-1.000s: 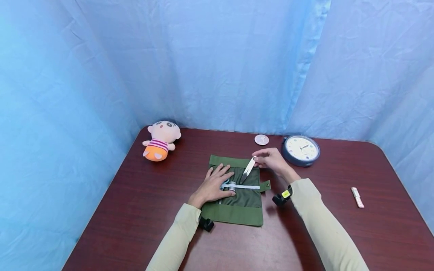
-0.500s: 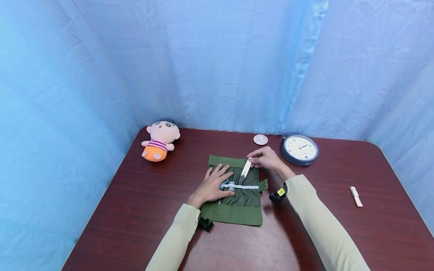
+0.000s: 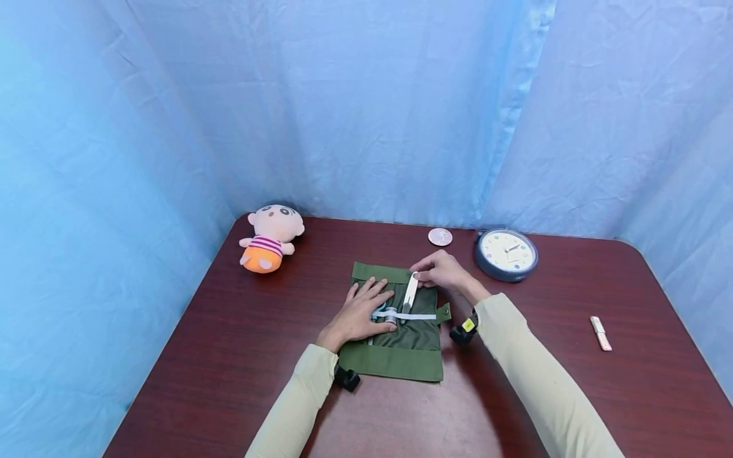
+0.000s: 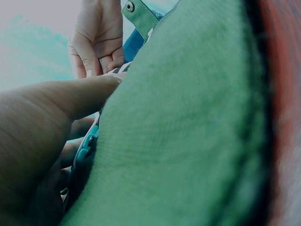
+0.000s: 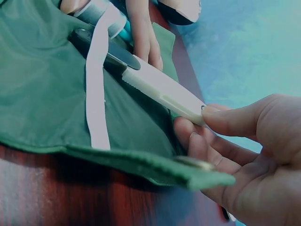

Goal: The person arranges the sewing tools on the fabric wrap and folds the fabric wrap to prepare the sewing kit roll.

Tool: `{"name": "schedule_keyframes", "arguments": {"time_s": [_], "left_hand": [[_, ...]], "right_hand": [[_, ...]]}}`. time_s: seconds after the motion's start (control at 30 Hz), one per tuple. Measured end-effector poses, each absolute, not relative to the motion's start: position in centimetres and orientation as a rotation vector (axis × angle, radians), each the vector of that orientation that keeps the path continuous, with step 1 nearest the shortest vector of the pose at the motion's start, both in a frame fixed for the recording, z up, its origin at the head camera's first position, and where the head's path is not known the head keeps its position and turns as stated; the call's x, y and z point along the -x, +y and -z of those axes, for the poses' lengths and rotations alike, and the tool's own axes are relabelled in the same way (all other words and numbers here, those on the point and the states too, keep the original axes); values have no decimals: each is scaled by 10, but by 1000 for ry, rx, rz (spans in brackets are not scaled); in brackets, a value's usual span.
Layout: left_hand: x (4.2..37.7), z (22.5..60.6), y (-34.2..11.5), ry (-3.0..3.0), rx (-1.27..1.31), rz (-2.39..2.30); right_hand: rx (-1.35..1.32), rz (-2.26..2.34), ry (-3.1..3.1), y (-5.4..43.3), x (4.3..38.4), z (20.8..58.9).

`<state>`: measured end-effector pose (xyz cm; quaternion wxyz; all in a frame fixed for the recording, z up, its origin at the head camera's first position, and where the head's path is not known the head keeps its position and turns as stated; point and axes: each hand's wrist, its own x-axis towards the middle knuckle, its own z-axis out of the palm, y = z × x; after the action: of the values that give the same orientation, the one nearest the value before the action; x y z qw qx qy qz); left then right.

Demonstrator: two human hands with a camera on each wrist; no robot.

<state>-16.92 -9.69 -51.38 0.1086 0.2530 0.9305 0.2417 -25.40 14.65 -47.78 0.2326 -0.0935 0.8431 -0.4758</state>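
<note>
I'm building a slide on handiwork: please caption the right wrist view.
Right hand pinching a white-handled tool, its dark end under the white strap of a green fabric organizer.

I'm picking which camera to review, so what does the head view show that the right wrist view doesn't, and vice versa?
Only the head view: the shiny round disc near the far edge of the dark red wood-grained table, and the short whitish stick on its right side.

Only the right wrist view: fine ridges along one edge of the slim white-handled tool.

Both: the right hand pinching that tool, its dark end under the flat white band on the green fabric pouch, plus the left hand.
</note>
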Motion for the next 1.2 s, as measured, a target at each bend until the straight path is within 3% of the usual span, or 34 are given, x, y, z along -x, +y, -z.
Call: {"name": "schedule_keyframes", "arguments": {"time_s": [1.2], "left_hand": [[170,515,-97,2735,-744,-708]], "right_hand": [[503,1041,2388,129,239,478]]}}
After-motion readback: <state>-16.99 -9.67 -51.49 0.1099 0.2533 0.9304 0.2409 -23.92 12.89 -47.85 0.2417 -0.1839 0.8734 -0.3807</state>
